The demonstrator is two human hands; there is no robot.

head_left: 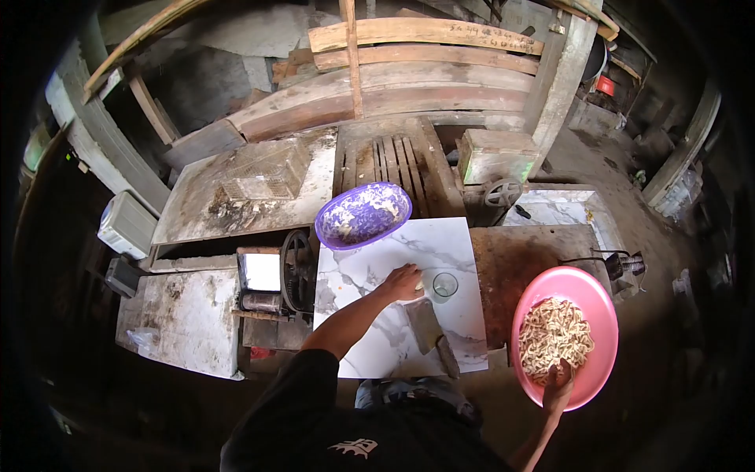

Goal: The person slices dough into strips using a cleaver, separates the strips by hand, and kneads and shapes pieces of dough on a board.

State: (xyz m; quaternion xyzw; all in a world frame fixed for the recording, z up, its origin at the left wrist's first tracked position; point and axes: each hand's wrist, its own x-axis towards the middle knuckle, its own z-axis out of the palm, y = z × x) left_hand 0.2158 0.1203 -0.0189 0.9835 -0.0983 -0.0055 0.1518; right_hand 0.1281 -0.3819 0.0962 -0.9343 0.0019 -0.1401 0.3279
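My left hand (403, 283) rests on the marble-patterned tabletop (370, 330), its fingers closed around a small pale lump (418, 285) that looks like dough. Just right of it stands a clear drinking glass (445, 285). A cleaver with a broad grey blade (425, 324) lies nearer my body, its dark handle (448, 358) towards me. Low on the right, my right hand (558, 384) reaches into a pink basin (604, 346). Its fingers are apart at the near edge of a heap of pale, twisted strips (554, 334); the fingertips are partly hidden.
A purple basin (326, 234) with white residue sits at the tabletop's far left corner. Left stands a machine with a large wheel (297, 271); another wheeled machine (502, 193) is at the back right. A wire crate (271, 173) rests on the back-left table. Wooden planks (440, 75) form the back barrier.
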